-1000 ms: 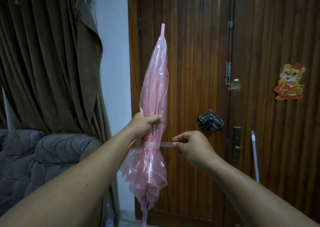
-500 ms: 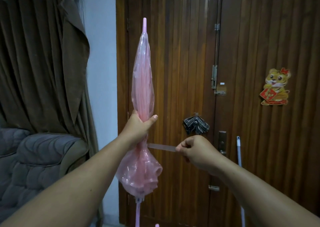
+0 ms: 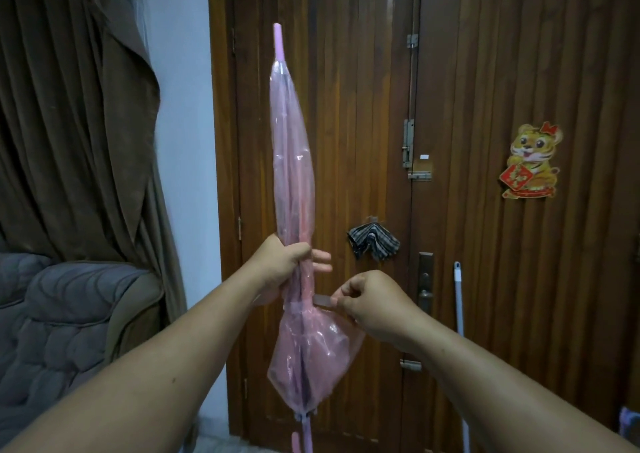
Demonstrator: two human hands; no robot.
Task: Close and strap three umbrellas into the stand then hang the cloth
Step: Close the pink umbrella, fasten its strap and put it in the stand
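Note:
A closed pink see-through umbrella [image 3: 294,162] stands upright in front of me, tip up, handle down at the frame's bottom. My left hand [image 3: 280,265] grips its folded canopy at the waist. Just below, my right hand [image 3: 370,307] pinches the umbrella's thin strap [image 3: 323,301] close against the canopy. Below the strap the plastic bulges out loosely. A striped grey cloth [image 3: 373,241] hangs on a hook on the wooden door [image 3: 346,123] behind. No umbrella stand shows in this view.
Brown curtains [image 3: 69,123] hang at the left above a grey quilted sofa [image 3: 62,331]. A light pole [image 3: 460,331] leans on the door at the right. A tiger sticker [image 3: 531,162] is on the right door panel.
My right hand has drawn the strap in from a stretched-out pull to close against the canopy. My view has shifted, and the umbrella sits straighter and more central.

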